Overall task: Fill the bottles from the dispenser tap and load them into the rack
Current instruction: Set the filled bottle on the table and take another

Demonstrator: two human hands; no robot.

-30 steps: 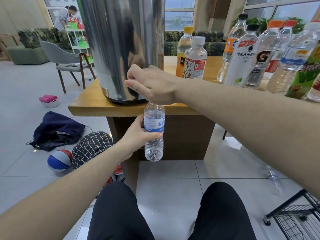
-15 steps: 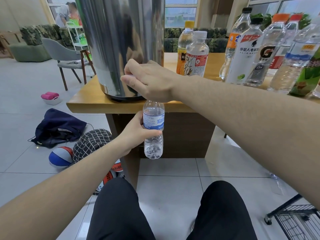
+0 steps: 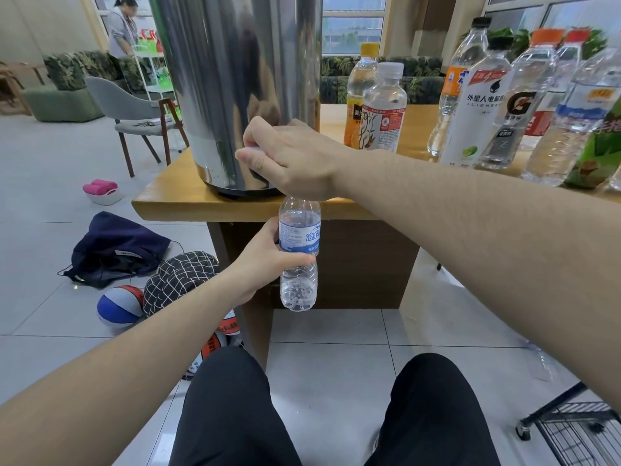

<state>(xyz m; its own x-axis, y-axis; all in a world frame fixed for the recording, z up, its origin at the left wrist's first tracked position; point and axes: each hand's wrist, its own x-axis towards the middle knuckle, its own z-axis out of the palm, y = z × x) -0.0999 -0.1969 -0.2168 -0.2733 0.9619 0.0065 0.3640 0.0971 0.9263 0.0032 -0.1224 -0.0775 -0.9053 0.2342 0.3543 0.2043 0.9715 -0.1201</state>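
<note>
A small clear bottle (image 3: 299, 253) with a blue and white label is gripped around its middle by the left hand (image 3: 265, 260), thumb and fingers curled round it, and is held upright in front of the tabletop (image 3: 174, 196) edge, directly beneath the right hand (image 3: 289, 159). A little water is seen in the bottle's lower part. The right hand is curled at the base of the steel dispenser (image 3: 235, 92), its fingers bent over something pale; the tap itself is hidden by the hand, so what exactly is gripped cannot be told. The bottle's neck is also covered by the right hand. Behind the right forearm, two capped bottles (image 3: 376, 105) are stood side by side on the tabletop, one with a yellow cap and one with a white cap. Further along the right arm, a row of larger bottles (image 3: 504, 102) is crowded together on the tabletop, some with orange and red caps. Below the right elbow, a black wire rack (image 3: 578, 432) on casters is seen at the floor. To the outside of the left forearm, a dark bag (image 3: 114, 250), a checked cap (image 3: 181, 277) and a blue, white and red ball (image 3: 119, 306) are lain on the tiled floor. Beyond them, a grey chair (image 3: 131, 112) is placed, and a person (image 3: 121, 25) is seen standing far off.
</note>
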